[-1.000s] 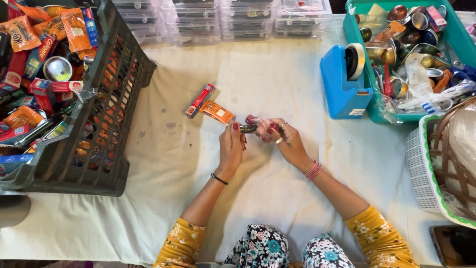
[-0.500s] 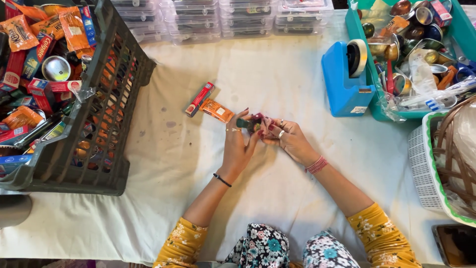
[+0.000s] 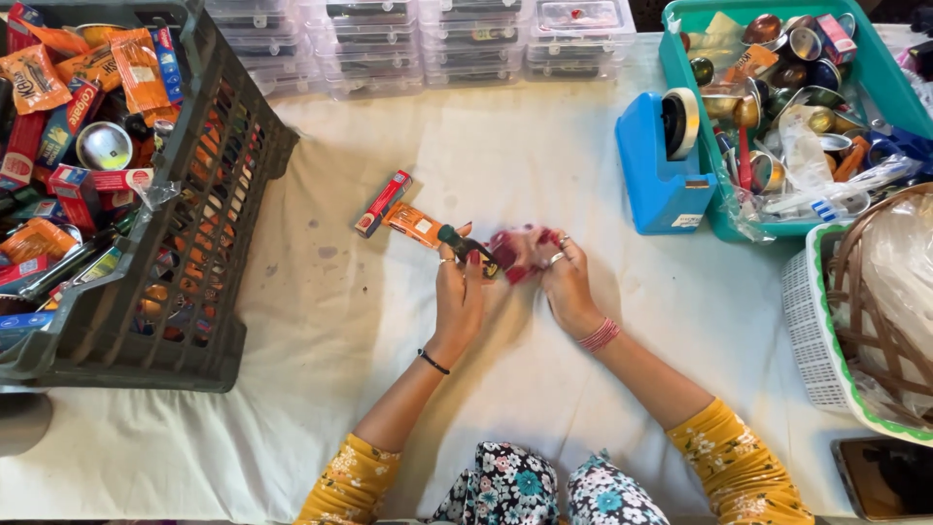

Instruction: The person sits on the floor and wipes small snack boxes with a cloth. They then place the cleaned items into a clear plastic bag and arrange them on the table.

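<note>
at the centre of the frame the left hand (image 3: 459, 297) and right hand (image 3: 564, 282) are both closed on a small clear packet of red items (image 3: 510, 251), held just above the white tablecloth (image 3: 321, 321). pinching opposite edges should keep the contents from spilling towards the orange sachet (image 3: 418, 225) just left.

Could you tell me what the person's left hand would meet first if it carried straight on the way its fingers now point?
The left hand points up the table, away from the body. Just past its fingertips lies the orange sachet, so it would probably meet that first, with the red box beside it, though height above the cloth is unclear.
</note>
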